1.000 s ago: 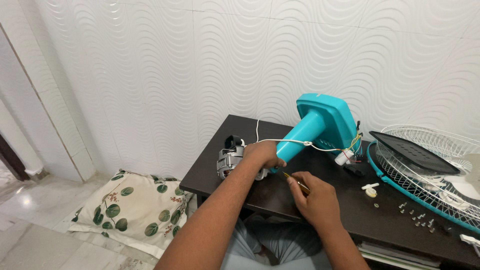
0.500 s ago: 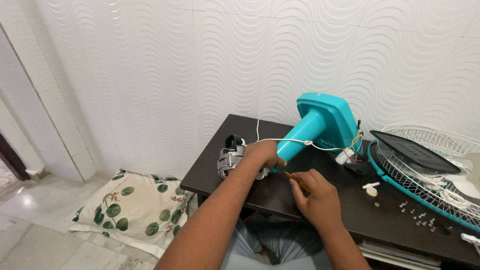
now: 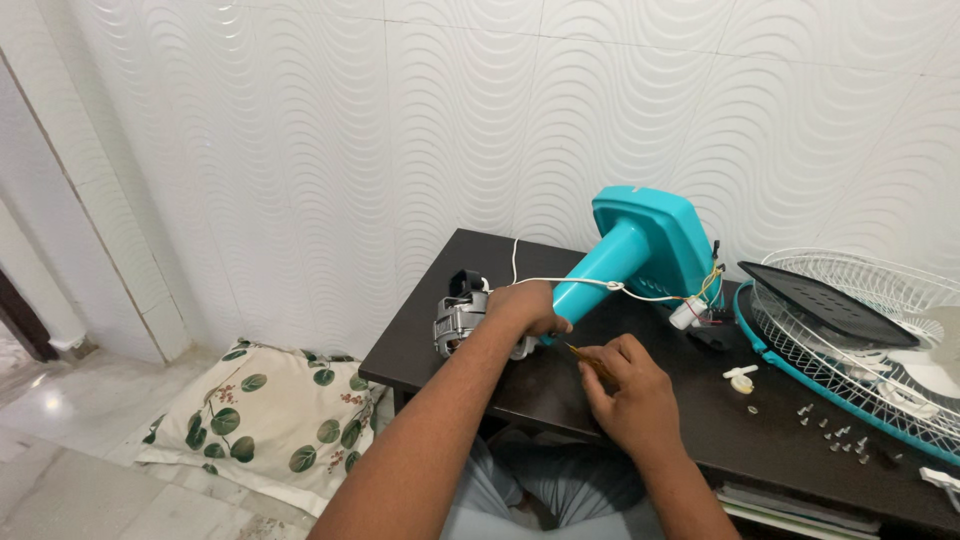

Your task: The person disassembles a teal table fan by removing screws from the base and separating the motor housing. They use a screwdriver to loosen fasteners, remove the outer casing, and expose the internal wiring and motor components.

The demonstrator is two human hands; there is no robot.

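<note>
Two hands are busy at the near edge of the dark table point(image 3: 640, 420), and the head view shows it all. The left hand point(image 3: 528, 308) is clamped over the metal fan motor point(image 3: 462, 318), fingers curled round its right end where it meets the turquoise fan stand point(image 3: 640, 262). The right hand point(image 3: 628, 392) is closed in a pinch on a thin screwdriver point(image 3: 583, 357), its tip aimed up and left toward the motor.

The step in hand looks like working a fastener at the motor's joint with the stand. By that judgement the next move calls for the tip seated square in the screw head while the left hand stops the motor from rolling; the tip itself is too small to read.

The motor lies on its side at the table's left front, long axis running left to right, its shaft end hidden under the left hand. The stand lies tipped over behind it, neck pointing down-left into the motor, square base lifted toward the wall. White wire point(image 3: 560, 282) drapes across the neck. To the stand's right sit the white grille point(image 3: 880, 330) and loose screws point(image 3: 835, 432); left of the table, on the floor, a leaf-print cushion point(image 3: 250, 420).
</note>
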